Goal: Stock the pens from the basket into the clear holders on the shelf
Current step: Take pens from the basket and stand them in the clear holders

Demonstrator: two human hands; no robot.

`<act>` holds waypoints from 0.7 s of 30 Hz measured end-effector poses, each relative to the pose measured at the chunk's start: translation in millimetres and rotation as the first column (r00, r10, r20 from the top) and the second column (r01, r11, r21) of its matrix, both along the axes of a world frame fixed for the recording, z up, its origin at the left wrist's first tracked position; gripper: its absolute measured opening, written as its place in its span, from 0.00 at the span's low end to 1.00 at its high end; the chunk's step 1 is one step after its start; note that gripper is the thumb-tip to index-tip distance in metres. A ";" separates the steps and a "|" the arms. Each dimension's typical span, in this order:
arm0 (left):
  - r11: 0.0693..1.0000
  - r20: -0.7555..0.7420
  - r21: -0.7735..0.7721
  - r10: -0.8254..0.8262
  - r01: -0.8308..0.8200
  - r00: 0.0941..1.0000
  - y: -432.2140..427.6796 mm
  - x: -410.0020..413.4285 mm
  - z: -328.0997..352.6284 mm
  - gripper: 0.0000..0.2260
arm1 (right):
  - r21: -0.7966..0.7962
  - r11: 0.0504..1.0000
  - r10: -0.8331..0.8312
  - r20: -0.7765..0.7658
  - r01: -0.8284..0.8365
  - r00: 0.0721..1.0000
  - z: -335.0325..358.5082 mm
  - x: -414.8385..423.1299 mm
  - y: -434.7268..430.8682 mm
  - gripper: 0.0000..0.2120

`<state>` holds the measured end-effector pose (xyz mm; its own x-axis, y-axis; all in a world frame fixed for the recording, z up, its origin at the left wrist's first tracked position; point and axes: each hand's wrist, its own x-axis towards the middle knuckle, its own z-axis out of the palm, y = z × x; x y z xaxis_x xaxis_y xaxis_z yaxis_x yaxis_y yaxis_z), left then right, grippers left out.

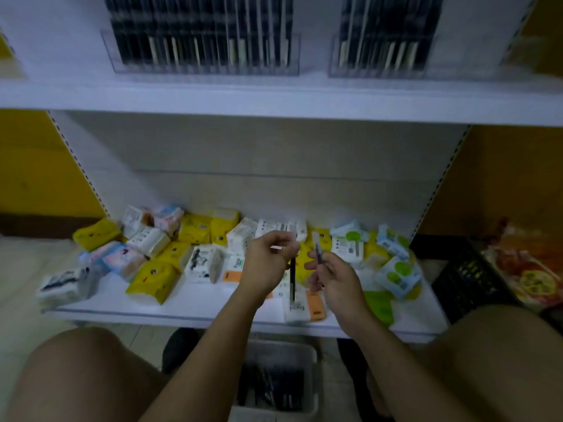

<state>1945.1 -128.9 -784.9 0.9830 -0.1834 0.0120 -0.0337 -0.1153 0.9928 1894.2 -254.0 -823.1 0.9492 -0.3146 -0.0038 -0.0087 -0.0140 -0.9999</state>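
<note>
We squat before a white upper shelf (274, 99) carrying two clear holders (201, 56), side by side with a gap between them and packed with dark pens (182, 32), while the lower shelf (189, 315) is strewn with tissue packs (152, 278). On the floor between our knees stands the pale basket (280, 351), with loose pens (274, 388) lying in it. Over the lower shelf our hands are close but not touching: the left hand (268, 263) pinches a black pen (292, 278) that hangs straight down, and the right hand (335, 278) grips a second pen (316, 251) pointing up.
</note>
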 end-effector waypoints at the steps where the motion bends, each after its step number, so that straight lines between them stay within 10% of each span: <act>1: 1.000 0.043 -0.001 -0.025 0.025 0.999 -4.1 -2.3 14.5 0.02 | -0.015 0.999 -0.029 0.035 0.030 0.999 12.5 -2.8 -4.0 0.13; 21: 0.974 0.607 0.173 -0.224 0.148 0.763 -86.1 -33.6 258.4 0.13 | -0.279 0.913 -0.083 0.584 0.296 0.807 258.9 -34.8 -105.4 0.09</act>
<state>1911.5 -215.0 -526.6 0.7148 -0.3992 0.5742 -0.6679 -0.1463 0.7297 1859.4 -359.4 -564.2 0.6749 -0.3678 0.6396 0.4992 -0.4108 -0.7629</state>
